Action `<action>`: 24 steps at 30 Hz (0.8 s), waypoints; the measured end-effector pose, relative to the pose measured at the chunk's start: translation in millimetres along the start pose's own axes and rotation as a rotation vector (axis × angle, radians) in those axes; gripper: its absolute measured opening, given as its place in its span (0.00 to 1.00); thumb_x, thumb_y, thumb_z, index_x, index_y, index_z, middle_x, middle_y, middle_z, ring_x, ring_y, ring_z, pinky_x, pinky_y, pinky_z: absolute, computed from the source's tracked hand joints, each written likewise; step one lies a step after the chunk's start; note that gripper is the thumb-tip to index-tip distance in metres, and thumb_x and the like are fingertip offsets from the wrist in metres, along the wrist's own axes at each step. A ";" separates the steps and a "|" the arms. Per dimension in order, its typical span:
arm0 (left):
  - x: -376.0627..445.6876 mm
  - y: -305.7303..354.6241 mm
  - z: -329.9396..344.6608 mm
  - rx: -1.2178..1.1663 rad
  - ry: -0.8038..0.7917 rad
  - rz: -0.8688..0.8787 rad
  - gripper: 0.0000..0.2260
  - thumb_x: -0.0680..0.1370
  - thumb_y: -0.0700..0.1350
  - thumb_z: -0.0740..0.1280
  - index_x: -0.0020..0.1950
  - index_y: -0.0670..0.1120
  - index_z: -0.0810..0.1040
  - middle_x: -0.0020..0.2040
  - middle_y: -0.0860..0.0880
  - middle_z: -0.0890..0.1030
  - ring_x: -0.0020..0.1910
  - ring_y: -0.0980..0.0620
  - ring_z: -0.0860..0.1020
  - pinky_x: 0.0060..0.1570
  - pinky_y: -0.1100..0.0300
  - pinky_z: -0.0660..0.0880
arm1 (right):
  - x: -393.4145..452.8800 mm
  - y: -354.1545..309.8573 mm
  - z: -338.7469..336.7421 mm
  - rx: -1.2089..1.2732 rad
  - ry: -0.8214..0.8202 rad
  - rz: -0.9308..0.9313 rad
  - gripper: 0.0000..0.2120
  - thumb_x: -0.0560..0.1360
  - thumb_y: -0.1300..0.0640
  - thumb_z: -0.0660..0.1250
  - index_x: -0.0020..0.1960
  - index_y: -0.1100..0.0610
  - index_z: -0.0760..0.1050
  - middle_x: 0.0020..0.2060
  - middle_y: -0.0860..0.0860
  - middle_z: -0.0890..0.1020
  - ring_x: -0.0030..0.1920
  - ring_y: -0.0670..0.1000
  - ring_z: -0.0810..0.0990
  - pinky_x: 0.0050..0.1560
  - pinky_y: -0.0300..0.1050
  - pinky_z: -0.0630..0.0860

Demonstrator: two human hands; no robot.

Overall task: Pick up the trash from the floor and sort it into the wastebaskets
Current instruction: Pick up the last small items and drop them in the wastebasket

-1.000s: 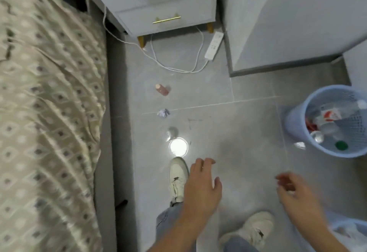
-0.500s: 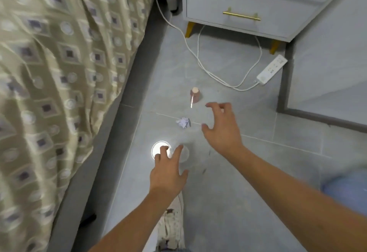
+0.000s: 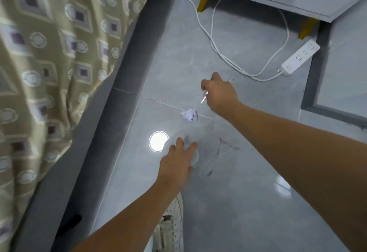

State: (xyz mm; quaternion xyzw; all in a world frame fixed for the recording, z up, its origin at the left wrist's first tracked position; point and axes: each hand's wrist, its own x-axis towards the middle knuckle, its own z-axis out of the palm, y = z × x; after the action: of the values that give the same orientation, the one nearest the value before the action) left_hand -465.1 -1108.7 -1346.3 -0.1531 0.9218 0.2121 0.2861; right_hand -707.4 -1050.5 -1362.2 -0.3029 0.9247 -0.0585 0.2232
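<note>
Both hands are down on trash at frame centre, left hand over a pale cup, right hand clenching something hidden, paper wad on the floor between them, nothing binned yet.

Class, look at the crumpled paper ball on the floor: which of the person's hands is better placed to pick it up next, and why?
Probably the right hand: it sits just beyond the crumpled paper ball, though it seems to cover another item. The left hand is nearer the person, over a pale round object.
</note>
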 end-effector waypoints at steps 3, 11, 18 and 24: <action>-8.3 7.9 0.8 -0.047 0.007 -0.012 0.30 0.77 0.50 0.70 0.76 0.58 0.61 0.70 0.48 0.66 0.63 0.46 0.76 0.56 0.53 0.79 | -31.7 17.9 8.9 0.047 0.034 0.021 0.13 0.74 0.68 0.67 0.57 0.57 0.75 0.55 0.59 0.72 0.29 0.57 0.67 0.37 0.49 0.74; -62.4 60.7 -20.7 -0.099 -0.032 -0.004 0.28 0.74 0.58 0.71 0.70 0.58 0.64 0.56 0.54 0.69 0.49 0.49 0.80 0.43 0.56 0.79 | -240.8 66.0 -20.1 0.502 0.154 0.302 0.16 0.75 0.55 0.69 0.61 0.48 0.71 0.55 0.46 0.74 0.45 0.55 0.81 0.48 0.52 0.79; -113.2 202.2 -52.2 -0.198 -0.009 0.226 0.29 0.72 0.59 0.74 0.69 0.58 0.67 0.60 0.56 0.70 0.45 0.50 0.79 0.40 0.58 0.77 | -433.7 148.0 -98.0 0.726 0.507 0.697 0.15 0.71 0.63 0.74 0.53 0.50 0.75 0.47 0.46 0.77 0.42 0.46 0.79 0.45 0.50 0.79; -153.5 362.6 -49.1 -0.264 -0.063 0.536 0.27 0.72 0.54 0.75 0.68 0.59 0.67 0.61 0.57 0.68 0.45 0.49 0.78 0.41 0.52 0.80 | -563.8 216.3 -136.3 0.802 0.754 0.973 0.15 0.72 0.60 0.74 0.51 0.46 0.74 0.45 0.48 0.81 0.44 0.50 0.81 0.41 0.43 0.79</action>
State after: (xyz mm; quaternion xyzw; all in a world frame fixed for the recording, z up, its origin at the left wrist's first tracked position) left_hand -512.9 -794.5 -1108.7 0.0663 0.8845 0.4028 0.2260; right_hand -479.8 -548.5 -1080.3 0.2877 0.8761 -0.3867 -0.0159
